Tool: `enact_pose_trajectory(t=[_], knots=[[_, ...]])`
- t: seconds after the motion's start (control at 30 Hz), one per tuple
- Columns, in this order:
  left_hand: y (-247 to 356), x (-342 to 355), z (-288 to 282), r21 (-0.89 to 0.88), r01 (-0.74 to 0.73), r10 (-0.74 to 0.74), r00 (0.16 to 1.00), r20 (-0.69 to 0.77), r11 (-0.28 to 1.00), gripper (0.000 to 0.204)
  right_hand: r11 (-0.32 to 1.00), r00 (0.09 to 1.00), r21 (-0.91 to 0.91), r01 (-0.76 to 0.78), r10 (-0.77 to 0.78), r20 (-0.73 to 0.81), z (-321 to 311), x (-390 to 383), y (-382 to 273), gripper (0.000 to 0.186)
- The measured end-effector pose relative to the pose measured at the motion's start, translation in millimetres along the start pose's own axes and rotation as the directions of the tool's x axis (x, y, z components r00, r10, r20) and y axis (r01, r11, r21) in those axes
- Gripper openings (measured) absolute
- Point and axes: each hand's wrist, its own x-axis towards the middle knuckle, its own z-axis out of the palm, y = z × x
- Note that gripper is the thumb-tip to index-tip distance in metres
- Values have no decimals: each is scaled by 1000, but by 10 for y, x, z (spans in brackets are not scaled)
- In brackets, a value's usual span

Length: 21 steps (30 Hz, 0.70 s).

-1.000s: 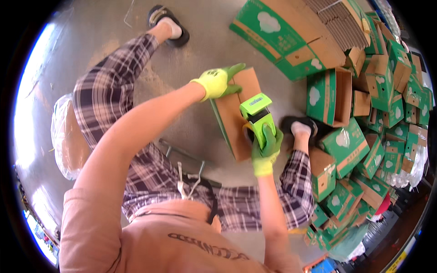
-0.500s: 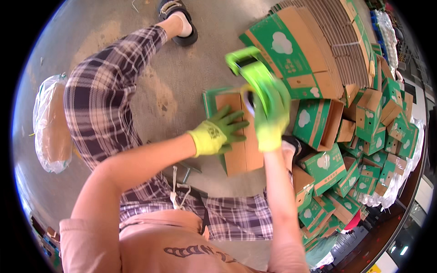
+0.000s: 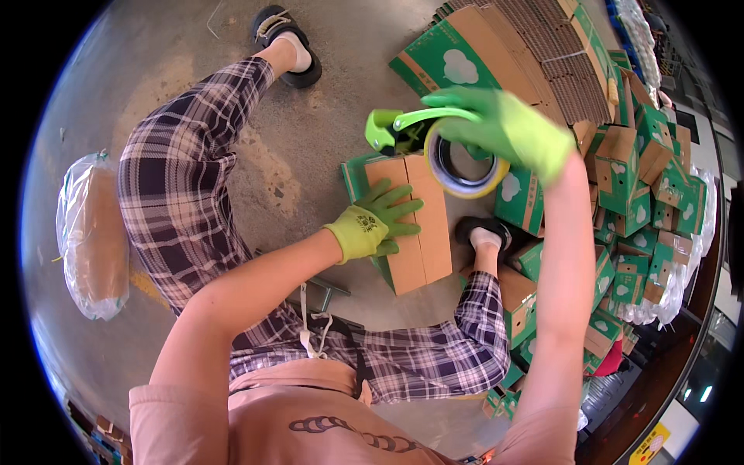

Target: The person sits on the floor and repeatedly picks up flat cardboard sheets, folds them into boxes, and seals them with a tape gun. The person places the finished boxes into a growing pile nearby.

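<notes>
A brown and green cardboard box [image 3: 425,260] stands on the floor between my legs, its two top flaps meeting at a middle seam. My left hand [image 3: 377,220], in a green and yellow glove, lies flat on those flaps with the fingers spread. Above the box's far right corner, my gloved right hand [image 3: 504,128] grips a lime-green tape dispenser [image 3: 418,120]. A large roll of tape [image 3: 465,188] sits in the dispenser, facing me. The dispenser's head points left, over the far edge of the box. Whether any tape reaches the box is not visible.
A strapped stack of flattened cartons [image 3: 504,54] stands at the far right. Many green cardboard boxes [image 3: 620,174] are heaped along the right. On the left floor lies a clear plastic-wrapped bundle [image 3: 97,232]. My feet in dark clogs [image 3: 304,74] flank the box.
My right hand has swung right and turned, so the tape roll now shows side-on. My left hand has stayed flat on the box.
</notes>
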Motion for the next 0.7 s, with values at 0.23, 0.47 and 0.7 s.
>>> enact_pose_trajectory(t=[0.23,0.47,0.7], knots=[[105,83,-64,103,-13,17,999,-33,995,56,82,858,906,416,294,-421,1973,-1169,1410,68],[129,129,-25,170,-9,10,1000,-5,985,58,876,370,425,230,325,-870,2409,-1355,1071,68],[123,121,-19,216,-32,34,999,-7,976,55,971,200,197,133,168,-965,2497,-1351,958,74]])
